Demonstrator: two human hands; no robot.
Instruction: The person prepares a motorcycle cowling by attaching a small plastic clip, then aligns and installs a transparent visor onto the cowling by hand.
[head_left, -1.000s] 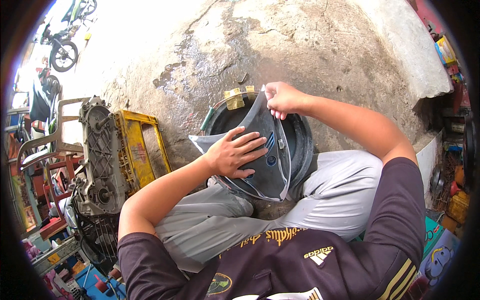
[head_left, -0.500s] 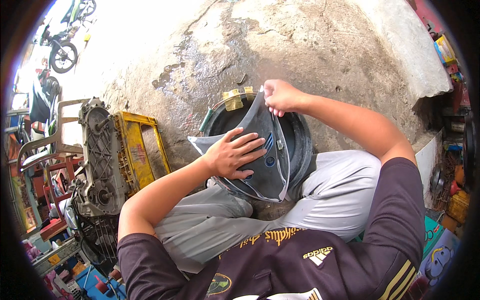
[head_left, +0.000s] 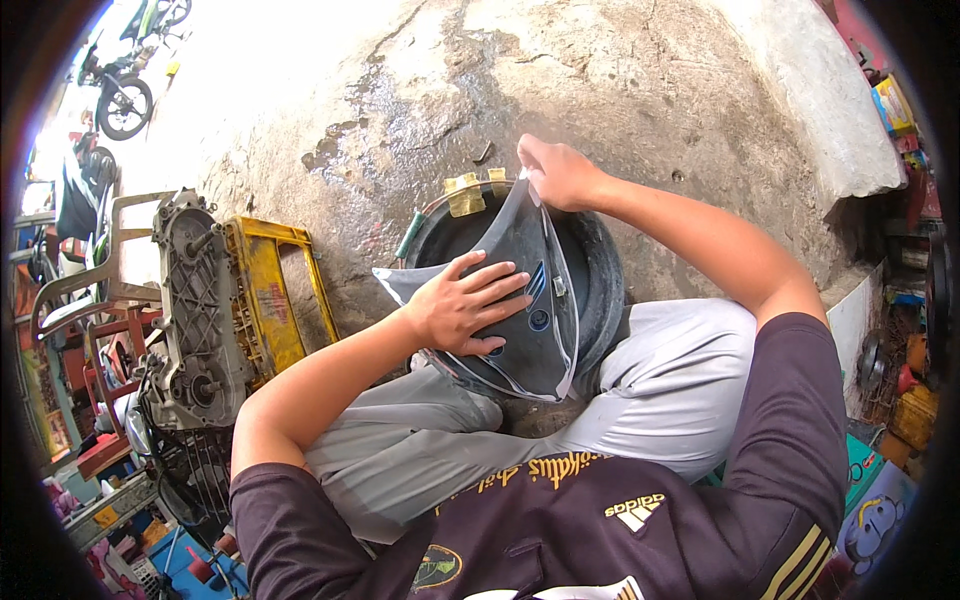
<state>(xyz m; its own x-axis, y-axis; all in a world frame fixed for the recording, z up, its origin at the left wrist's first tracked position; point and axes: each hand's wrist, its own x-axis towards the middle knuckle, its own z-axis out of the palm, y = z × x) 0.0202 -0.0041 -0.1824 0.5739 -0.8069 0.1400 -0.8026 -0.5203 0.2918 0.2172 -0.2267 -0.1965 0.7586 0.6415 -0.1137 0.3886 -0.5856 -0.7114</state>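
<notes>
A dark grey, bag-like sheet (head_left: 515, 245) with pale edges and blue markings lies over a round black basin (head_left: 603, 290) between my legs. My left hand (head_left: 470, 305) rests palm down on the sheet, its fingers stretched and slightly apart. At the far corner of the sheet, my right hand (head_left: 560, 174) is closed in a pinch on the whitish tip. From that corner, a pale-edged opening or seam runs down the right side toward me. Whether this is a bag or a cover I cannot tell.
Yellow tape-like pieces (head_left: 464, 195) and a green handle-like part (head_left: 409, 235) sit at the basin's far left rim. Left of me stand a yellow crate (head_left: 268, 300) and a grey metal engine casing (head_left: 195, 310). A concrete ledge (head_left: 830, 120) rises at the far right.
My right hand has moved slightly away from me and a little left, up to the sheet's far tip. My left hand has stayed almost in place on the sheet.
</notes>
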